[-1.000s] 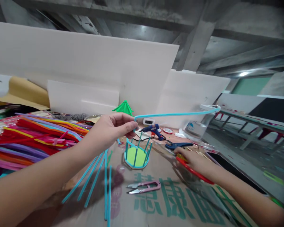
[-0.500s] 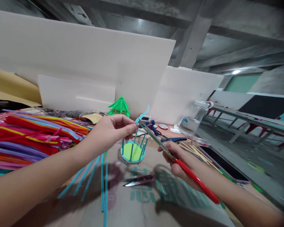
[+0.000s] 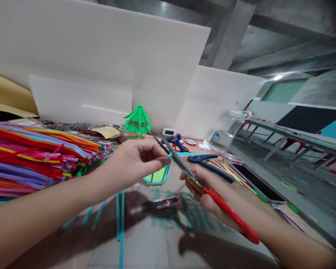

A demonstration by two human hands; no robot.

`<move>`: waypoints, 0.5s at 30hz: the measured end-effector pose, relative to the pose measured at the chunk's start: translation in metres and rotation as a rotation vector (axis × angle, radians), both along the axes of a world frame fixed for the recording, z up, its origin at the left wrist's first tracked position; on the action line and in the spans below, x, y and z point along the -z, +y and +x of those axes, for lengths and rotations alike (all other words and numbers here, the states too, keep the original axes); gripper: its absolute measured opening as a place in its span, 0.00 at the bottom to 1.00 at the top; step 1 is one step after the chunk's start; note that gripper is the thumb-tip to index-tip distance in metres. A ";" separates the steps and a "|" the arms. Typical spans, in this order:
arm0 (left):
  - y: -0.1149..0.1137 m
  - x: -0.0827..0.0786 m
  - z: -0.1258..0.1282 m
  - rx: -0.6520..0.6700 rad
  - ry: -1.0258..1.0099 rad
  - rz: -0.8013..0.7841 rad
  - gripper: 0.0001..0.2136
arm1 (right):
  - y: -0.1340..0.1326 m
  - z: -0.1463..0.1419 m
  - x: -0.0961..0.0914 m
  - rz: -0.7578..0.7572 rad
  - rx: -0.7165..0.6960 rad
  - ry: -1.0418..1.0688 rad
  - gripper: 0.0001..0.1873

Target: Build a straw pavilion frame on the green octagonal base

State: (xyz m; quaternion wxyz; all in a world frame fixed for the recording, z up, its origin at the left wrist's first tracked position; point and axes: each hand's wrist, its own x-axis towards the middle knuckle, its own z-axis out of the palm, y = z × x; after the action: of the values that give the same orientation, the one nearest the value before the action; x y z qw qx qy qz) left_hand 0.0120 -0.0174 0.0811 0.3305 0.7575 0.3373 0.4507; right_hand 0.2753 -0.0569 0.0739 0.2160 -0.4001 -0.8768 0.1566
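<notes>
Pinched in my left hand (image 3: 141,158) is a light blue pipe cleaner (image 3: 189,153), whose free end reaches to the right. My right hand (image 3: 204,186) grips red-handled scissors (image 3: 229,215); their parted blades lie across the pipe cleaner close to my left fingertips. Behind and below my left hand stands a small yellow-green base with blue edging and posts (image 3: 157,176), partly covered by the hand. Pink thread snips (image 3: 168,202) lie on the table beneath both hands. Several loose blue pipe cleaners (image 3: 120,220) rest below my left forearm.
Bundles of coloured pipe cleaners (image 3: 44,157) fill the left side. At the back are a green pagoda model (image 3: 139,121), a glue gun (image 3: 177,141) and a water bottle (image 3: 224,136). Blue cutters (image 3: 210,163), wooden sticks (image 3: 232,173) and a phone (image 3: 257,183) lie on the right.
The pipe cleaner's free end has swung from pointing up to pointing right. The scissor blades now lie across it. The view has shifted slightly, and my left hand sits further right over the base.
</notes>
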 end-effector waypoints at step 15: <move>-0.001 -0.001 0.000 0.000 0.047 0.031 0.05 | -0.002 0.000 0.003 -0.230 -0.006 0.106 0.29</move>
State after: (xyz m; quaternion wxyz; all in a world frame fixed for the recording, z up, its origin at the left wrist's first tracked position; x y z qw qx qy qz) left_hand 0.0123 -0.0188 0.0825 0.3106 0.7729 0.3379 0.4382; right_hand 0.2751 -0.0584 0.0709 0.2144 -0.4109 -0.8415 0.2777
